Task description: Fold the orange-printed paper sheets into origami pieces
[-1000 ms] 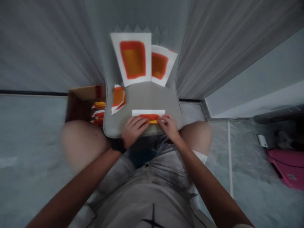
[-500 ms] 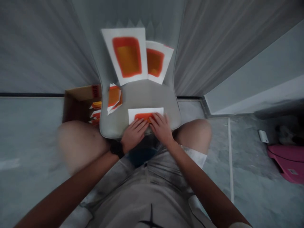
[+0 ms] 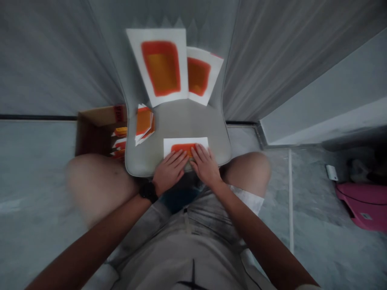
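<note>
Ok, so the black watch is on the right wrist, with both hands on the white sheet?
The black watch is on the left wrist, not the right, as the head view shows; the left hand and right hand are on the white sheet.

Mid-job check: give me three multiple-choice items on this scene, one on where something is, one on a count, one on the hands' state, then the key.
1. Where is the cardboard box relative to the chair seat?
A) On it
B) On its right
C) Beside it on the person's left

2. How many large orange-patched sheets lean on the chair back?
A) One
B) Two
C) Four

3. How do the left hand and right hand stand?
A) Both lie flat on a white sheet
B) Both grip the box
C) Both hang in the air

1: C, the box sits beside the seat's left edge.
2: B, two overlap there.
3: A, both lie with fingers spread on the sheet.
</note>
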A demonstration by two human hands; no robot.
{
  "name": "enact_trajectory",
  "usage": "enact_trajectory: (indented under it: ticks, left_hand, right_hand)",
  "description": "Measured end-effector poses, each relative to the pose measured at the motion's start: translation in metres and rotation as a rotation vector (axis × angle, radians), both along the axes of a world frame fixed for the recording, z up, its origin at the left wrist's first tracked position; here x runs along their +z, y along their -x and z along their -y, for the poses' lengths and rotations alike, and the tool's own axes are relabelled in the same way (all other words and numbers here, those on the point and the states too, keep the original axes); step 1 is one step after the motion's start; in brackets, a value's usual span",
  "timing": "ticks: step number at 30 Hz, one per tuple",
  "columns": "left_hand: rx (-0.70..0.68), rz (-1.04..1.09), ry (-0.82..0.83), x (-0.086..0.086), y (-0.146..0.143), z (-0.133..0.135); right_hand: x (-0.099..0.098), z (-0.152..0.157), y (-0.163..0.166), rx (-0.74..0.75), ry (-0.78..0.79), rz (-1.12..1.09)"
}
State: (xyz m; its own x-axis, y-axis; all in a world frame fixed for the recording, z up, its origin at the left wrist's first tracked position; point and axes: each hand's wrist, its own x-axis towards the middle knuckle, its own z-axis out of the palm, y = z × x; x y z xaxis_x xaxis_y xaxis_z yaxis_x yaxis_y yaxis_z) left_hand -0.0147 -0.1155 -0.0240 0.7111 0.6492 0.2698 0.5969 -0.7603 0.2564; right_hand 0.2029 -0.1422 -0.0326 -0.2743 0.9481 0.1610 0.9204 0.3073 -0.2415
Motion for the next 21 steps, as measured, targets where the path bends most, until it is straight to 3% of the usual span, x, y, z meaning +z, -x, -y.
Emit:
enact_trajectory:
  ticks: [12, 21]
  left_hand:
    - [-0.013, 0.010, 0.027, 0.007, 0.004, -0.001]
    - [0.155, 0.026, 0.054, 0.017, 0.031, 0.012]
  right_hand:
    - [0.008, 0.003, -0.003, 0.034, 0.033, 0.003]
    - [0.014, 0.019, -0.034, -0.015, 0.022, 0.017]
